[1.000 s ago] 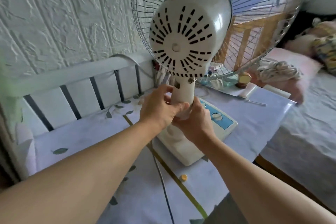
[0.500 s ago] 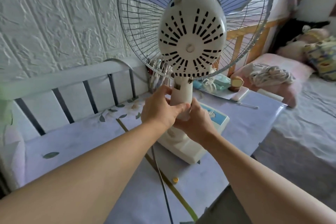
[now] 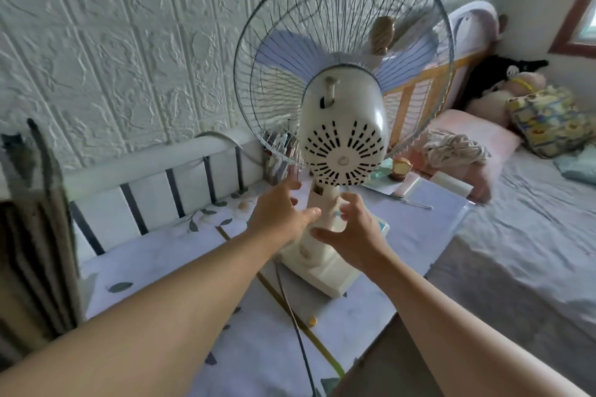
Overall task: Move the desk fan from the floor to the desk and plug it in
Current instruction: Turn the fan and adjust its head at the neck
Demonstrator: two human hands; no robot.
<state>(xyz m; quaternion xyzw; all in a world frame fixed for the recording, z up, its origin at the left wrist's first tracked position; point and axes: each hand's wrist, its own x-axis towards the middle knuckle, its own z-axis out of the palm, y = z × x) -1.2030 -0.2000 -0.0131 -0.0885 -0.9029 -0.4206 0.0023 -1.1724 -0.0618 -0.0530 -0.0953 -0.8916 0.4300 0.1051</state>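
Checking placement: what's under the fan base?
The fan base stands on the desk, over its pale covering. A dark cord runs toward the camera. What lies beneath the base is hidden.

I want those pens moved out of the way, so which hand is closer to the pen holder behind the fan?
Left. The left hand is just in front of the pen holder; the right hand is across the fan neck, farther away.

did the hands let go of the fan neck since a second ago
Yes. Against the fan's neck, the left hand has drawn off to the left and the right hand to the right, fingers spread.
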